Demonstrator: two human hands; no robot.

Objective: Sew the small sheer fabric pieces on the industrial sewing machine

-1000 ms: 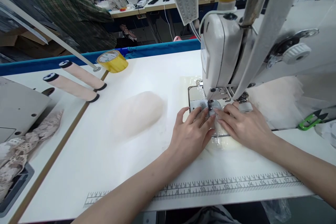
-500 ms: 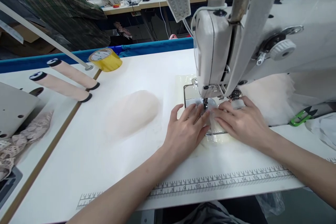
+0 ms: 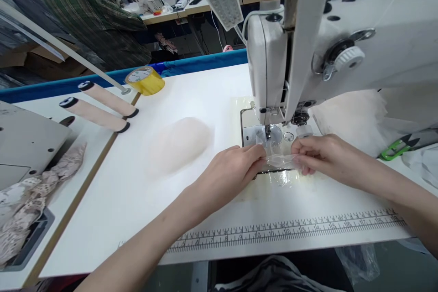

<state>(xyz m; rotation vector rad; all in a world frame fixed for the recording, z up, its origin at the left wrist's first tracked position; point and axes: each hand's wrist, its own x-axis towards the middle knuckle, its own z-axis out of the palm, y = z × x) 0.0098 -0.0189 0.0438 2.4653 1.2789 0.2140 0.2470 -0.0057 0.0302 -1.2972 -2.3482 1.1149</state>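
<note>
A white sewing machine (image 3: 273,64) stands on the white table (image 3: 191,200), its needle above a metal plate (image 3: 249,130). My left hand (image 3: 236,169) and my right hand (image 3: 318,155) are both closed in a pinch on a small, thin, see-through piece of fabric (image 3: 278,160). They hold it stretched between them just in front of the needle, lifted slightly off the table.
A pale sheer fabric pile (image 3: 178,143) lies left of my hands, another (image 3: 352,116) behind the machine arm. Yellow tape roll (image 3: 145,80), two thread cones (image 3: 99,107), green snips (image 3: 398,147), a printed ruler (image 3: 284,228) and lace (image 3: 30,191) are around. A person in plaid (image 3: 92,18) sits beyond.
My hands were flat, pressing fabric under the presser foot. They have drawn back toward me and now pinch the thin piece, holding it up between them.
</note>
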